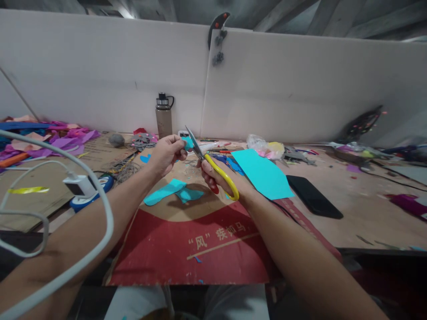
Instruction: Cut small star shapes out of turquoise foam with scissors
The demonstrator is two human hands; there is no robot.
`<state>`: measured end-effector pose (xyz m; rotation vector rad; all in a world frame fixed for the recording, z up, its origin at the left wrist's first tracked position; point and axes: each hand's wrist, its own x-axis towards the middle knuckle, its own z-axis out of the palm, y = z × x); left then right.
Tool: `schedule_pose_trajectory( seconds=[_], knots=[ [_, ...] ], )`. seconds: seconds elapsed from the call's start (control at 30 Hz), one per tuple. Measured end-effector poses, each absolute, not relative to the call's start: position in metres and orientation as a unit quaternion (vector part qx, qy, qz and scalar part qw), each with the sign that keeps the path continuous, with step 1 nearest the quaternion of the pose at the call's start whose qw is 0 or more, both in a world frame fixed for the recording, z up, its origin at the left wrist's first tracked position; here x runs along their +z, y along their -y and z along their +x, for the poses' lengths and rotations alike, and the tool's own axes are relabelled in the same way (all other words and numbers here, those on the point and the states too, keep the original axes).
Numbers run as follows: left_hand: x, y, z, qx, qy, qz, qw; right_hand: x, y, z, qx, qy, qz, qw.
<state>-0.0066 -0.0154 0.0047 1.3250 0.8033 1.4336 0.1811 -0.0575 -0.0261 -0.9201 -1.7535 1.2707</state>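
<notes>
My left hand [167,153] is closed around a small teal paper piece [187,143], held up above the table. My right hand [218,178] grips yellow-handled scissors [213,166], whose blades point up and left and meet the teal piece. Below the hands, teal paper offcuts [173,192] lie on a red and brown cardboard sheet [187,249]. A larger teal paper sheet [263,174] lies just right of my right hand.
A black phone [313,196] lies right of the teal sheet. A grey water bottle [163,115] stands by the white back wall. Pink and purple paper scraps [60,140] pile at the left. A white charger and cable [80,186] cross the left foreground. Clutter covers the far right.
</notes>
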Motion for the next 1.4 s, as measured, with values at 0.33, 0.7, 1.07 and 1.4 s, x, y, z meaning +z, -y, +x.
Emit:
schedule_pose_trajectory(
  seconds=[0.33,0.7,1.07,1.4],
  knots=[
    [0.0061,0.0173,-0.0081,0.593,-0.331,0.557,0.479,-0.0267,0.0575,0.1807,0.496,0.689,-0.366,0.381],
    [0.0070,0.0182,-0.0074,0.594,-0.338,0.555,0.473,-0.0239,0.0594,0.1793,0.510,0.674,-0.368,0.387],
    [0.0080,0.0188,-0.0064,0.598,-0.338,0.554,0.469,-0.0238,0.0587,0.1794,0.520,0.672,-0.364,0.381],
    [0.0069,0.0175,-0.0078,0.598,-0.334,0.541,0.489,-0.0278,0.0584,0.1779,0.509,0.672,-0.374,0.386]
  ],
)
